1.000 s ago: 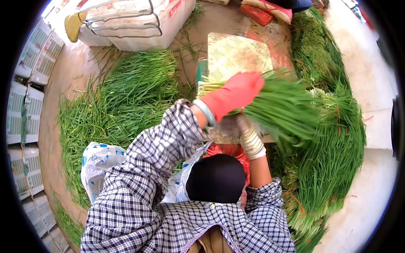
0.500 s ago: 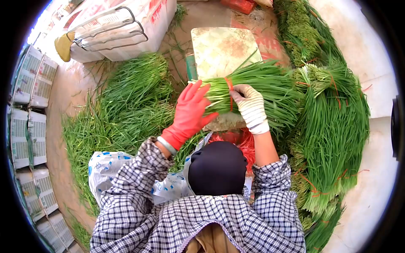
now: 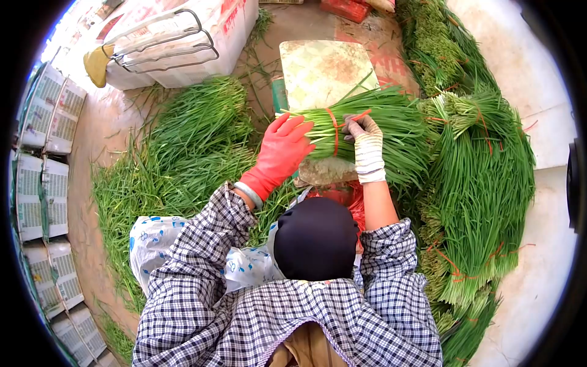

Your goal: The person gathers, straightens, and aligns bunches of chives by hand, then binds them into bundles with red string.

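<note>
A bundle of green chives lies across a worn pale board, its pale stem ends to the left and leaves to the right. Around its stems runs an orange-red tie. My left hand, in a red rubber glove, grips the stem end left of the tie. My right hand, in a white striped glove with greyed fingertips, is closed on the tie's free end, just right of the band. Its fingers are pinched together above the leaves.
Loose chives are heaped on the left. Tied bundles are stacked to the right beside a pale ledge. White crates line the far left, and a large white container with metal handles stands at upper left. Red strands lie below the board.
My right hand has drawn slightly right and away from the band, with the tie's end now sticking out of its fingers. My left hand has shifted a little right along the stems.
</note>
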A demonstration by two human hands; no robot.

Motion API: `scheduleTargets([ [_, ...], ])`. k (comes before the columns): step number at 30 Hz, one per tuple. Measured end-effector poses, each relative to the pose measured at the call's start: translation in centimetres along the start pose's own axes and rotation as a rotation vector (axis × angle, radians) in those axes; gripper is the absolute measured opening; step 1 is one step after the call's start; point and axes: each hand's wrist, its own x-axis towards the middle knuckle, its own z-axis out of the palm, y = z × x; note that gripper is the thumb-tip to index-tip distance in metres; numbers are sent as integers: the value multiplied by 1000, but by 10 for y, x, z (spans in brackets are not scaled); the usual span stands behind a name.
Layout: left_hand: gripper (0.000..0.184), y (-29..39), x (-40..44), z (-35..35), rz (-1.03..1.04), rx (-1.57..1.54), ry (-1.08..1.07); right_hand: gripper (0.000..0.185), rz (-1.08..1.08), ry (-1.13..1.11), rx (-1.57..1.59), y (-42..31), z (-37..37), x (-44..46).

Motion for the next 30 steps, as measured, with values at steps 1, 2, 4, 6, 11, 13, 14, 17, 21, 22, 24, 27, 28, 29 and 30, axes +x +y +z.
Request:
scheduleTargets([
  [1, 16, 3, 1, -1, 0, 2, 0, 15, -8, 5, 29, 3, 0, 2],
  [2, 16, 8, 1, -2, -92, -8, 20, 15, -14, 11, 58, 5, -1, 2],
  [4, 16, 18, -3, -5, -191, -19, 34, 14, -8, 4, 63, 8, -3, 3],
  [6, 16, 22, -5, -8, -266, 2, 27, 14, -9, -8, 70, 9, -4, 4],
  [11, 10, 20, 0, -8, -295, 62, 49, 13, -23, 17, 62, 13, -2, 10],
  [13, 10, 20, 1, -8, -315, 83, 47, 13, -30, 33, 59, 14, -2, 12],
  [14, 11, 21, 2, -9, -335, 101, 45, 13, -17, 31, 45, 13, -1, 12],
  [17, 11, 28, 10, -23, -264, 176, 15, 11, -17, 39, 61, 11, -2, 9],
  [21, 11, 32, 32, -60, -142, 57, 39, 8, -9, 45, 78, 15, -5, 14],
  [22, 11, 27, 28, -63, -144, 64, 37, 8, -20, 44, 73, 15, -4, 14],
  [24, 14, 5, 15, -72, -537, -281, -182, 7, -16, 40, 120, 14, -2, 13],
  [27, 14, -31, -38, -84, -691, -394, -294, 6, -13, 9, 119, 16, -3, 16],
  [28, 15, -30, -47, -94, -572, -108, -405, 6, -7, 15, 121, 15, -3, 13],
  [29, 15, -23, -52, -94, -572, -110, -408, 6, -19, 15, 134, 13, -3, 12],
  [30, 16, -14, -55, -93, -456, -51, -352, 6, -30, 11, 143, 11, -2, 11],
])
